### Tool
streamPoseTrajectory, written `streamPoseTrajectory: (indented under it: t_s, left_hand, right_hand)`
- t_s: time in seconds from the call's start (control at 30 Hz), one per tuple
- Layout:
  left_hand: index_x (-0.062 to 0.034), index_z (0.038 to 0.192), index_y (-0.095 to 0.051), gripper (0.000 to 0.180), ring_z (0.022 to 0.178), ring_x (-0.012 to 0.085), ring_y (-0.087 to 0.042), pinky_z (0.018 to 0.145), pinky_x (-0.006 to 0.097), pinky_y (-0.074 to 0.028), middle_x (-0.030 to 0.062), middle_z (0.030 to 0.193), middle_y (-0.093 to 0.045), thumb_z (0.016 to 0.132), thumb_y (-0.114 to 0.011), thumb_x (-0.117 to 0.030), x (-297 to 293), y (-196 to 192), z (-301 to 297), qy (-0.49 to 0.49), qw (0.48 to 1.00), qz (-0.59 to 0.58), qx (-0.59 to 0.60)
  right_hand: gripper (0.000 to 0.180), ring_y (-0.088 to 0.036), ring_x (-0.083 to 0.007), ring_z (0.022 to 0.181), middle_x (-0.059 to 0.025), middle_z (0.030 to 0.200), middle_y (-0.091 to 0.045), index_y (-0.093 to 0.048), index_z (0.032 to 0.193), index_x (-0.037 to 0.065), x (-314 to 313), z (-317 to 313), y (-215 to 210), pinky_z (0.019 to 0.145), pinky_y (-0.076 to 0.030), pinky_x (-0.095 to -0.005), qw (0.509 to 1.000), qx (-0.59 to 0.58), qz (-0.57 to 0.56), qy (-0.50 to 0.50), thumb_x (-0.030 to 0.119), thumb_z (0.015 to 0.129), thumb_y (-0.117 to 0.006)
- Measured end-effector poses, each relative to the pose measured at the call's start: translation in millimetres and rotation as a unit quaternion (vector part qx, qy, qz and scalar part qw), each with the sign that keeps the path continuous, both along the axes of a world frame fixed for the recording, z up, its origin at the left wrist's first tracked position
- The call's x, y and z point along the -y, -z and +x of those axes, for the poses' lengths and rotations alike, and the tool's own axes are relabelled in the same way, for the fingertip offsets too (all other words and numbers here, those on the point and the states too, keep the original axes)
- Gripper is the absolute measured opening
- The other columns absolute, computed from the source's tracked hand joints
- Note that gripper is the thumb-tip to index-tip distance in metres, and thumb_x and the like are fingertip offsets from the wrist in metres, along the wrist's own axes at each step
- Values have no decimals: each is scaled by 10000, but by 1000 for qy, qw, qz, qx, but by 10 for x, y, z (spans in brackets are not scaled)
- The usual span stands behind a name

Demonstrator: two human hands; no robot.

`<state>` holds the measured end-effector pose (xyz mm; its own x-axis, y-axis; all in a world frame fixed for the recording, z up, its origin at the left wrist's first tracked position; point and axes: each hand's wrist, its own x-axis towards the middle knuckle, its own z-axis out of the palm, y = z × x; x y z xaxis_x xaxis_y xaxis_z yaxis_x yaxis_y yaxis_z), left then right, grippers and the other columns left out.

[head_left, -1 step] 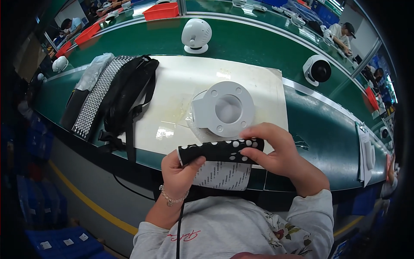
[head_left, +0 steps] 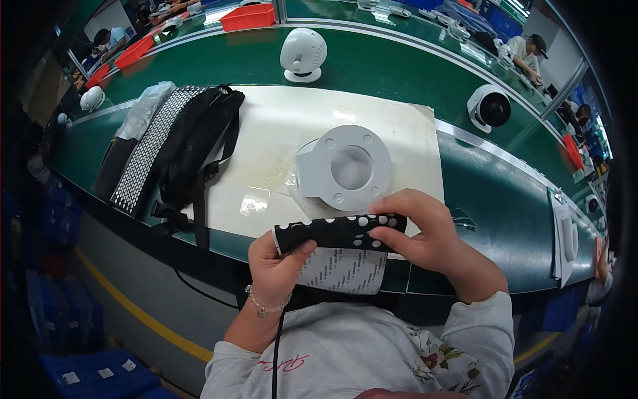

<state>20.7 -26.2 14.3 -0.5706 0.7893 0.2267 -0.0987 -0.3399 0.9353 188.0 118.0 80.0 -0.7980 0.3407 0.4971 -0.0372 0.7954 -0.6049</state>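
Note:
Both of my hands hold a rolled black sheet [head_left: 325, 234] with round white spots and a white printed backing that hangs down at the front edge of the bench. My left hand [head_left: 274, 271] grips its left end, thumb along the lower edge. My right hand [head_left: 425, 229] pinches the right end between thumb and fingers. Just beyond the roll lies a white round device [head_left: 318, 163], its ring-shaped base facing up with several small round recesses around a central hollow. Clear plastic film shows beneath it.
A white board [head_left: 405, 123] covers part of the green bench [head_left: 478, 193]. Left of it lie a black strapped bag [head_left: 189, 143] and a white-dotted strip [head_left: 154, 146]. White rounded devices [head_left: 303, 54] stand on the green surface beyond. Red bins [head_left: 247, 18] and other people are farther off.

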Motion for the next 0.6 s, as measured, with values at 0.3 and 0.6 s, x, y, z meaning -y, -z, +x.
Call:
streamPoseTrajectory:
  t_s: [0.3,0.6]
  left_hand:
    - [7,860,-630,110,641,34,-498,570,180,-390,-22,716,-600,755,-660,13,-6,17,19,-4,1000,1,13]
    - [14,769,-637,71,523,82,-504,474,220,-383,44,617,-565,705,-665,26,-31,-10,65,-13,985,-45,-168]
  right_hand:
    - [216,-594,-235,834,-81,912,-610,-595,820,65,-67,-16,18,707,-447,-323,983,-41,175,-40,-39,655,-688]
    - [577,-574,-204,793,-60,874,-599,-358,1180,122,49,-74,111,725,-401,-340,996,-60,53,-40,-52,716,-653]
